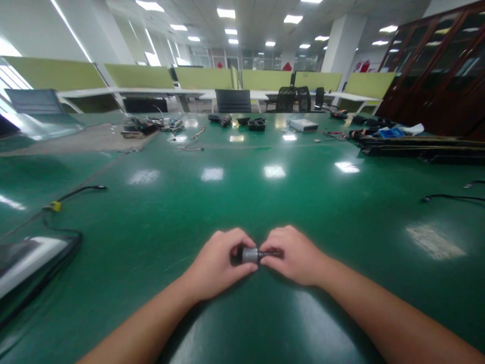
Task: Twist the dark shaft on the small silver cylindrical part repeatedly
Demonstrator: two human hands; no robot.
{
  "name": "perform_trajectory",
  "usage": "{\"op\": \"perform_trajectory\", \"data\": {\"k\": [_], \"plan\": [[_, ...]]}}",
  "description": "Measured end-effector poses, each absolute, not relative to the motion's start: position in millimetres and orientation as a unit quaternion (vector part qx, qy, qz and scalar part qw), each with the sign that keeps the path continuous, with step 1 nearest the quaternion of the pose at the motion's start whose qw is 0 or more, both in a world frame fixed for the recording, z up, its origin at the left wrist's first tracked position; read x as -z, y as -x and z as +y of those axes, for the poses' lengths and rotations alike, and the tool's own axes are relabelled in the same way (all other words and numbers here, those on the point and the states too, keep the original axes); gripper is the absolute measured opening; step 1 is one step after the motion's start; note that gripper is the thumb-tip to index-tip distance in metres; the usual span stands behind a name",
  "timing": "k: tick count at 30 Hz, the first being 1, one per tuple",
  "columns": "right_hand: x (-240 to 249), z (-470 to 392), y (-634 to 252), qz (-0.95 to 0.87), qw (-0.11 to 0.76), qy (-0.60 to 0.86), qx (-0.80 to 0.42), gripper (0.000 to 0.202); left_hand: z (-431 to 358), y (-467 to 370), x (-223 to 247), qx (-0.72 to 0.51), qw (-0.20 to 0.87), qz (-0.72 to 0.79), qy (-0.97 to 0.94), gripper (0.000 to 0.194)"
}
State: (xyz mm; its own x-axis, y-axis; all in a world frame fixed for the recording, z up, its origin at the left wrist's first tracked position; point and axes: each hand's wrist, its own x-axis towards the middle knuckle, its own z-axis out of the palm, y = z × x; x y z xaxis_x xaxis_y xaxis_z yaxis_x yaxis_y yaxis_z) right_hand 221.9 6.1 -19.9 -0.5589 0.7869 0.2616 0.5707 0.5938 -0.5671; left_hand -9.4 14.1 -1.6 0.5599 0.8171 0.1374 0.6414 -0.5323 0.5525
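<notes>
- Left hand (217,260) pinching a grey cylinder (250,255); right hand (293,255) pinching the dark stem (271,253) beside it;
- both over the table (242,197), towards its near edge;
- likely hard, light, slippery; best gripped around the cylinder's sides

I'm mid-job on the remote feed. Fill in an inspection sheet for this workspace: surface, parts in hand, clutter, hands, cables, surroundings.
Surface: glossy green tabletop, with ceiling lights reflected in it.
Parts in hand: grey cylindrical part end to end with a thin dark piece; whether they are joined cannot be told.
Clutter: pale boxy device and small dark items at the far side; long dark pieces stacked at far right.
Hands: left hand grips the cylindrical part; right hand pinches the thin piece.
Cables: black cable on the left, another at the right edge.
Surroundings: yellow-green partitions, chairs, dark wood cabinet.
</notes>
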Motion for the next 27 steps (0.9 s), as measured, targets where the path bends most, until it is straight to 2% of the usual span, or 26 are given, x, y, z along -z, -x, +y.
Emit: {"op": "perform_trajectory", "data": {"k": [4, 9, 15, 23, 27], "plan": [[21, 6, -223, -0.857, 0.249, 0.401, -0.207, 0.01, 12, 8, -2, -0.19, 0.223, 0.429, -0.854, 0.029], [22, 6, -224, -0.861, 0.25, 0.394, -0.202, 0.01, 14, 8, 0, -0.188, 0.23, 0.418, -0.859, 0.017], [20, 4, -225, -0.875, 0.228, 0.374, -0.207, 0.015, 14, 11, 1, -0.186, 0.241, 0.427, -0.852, 0.025], [21, 6, -225, -0.875, 0.232, 0.372, -0.206, 0.016, 18, 11, 2, -0.187, 0.238, 0.427, -0.852, 0.022], [18, 7, -225, -0.873, 0.224, 0.38, -0.208, 0.018, 10, 13, -13, -0.271, 0.232, 0.388, -0.85, 0.031]]}}
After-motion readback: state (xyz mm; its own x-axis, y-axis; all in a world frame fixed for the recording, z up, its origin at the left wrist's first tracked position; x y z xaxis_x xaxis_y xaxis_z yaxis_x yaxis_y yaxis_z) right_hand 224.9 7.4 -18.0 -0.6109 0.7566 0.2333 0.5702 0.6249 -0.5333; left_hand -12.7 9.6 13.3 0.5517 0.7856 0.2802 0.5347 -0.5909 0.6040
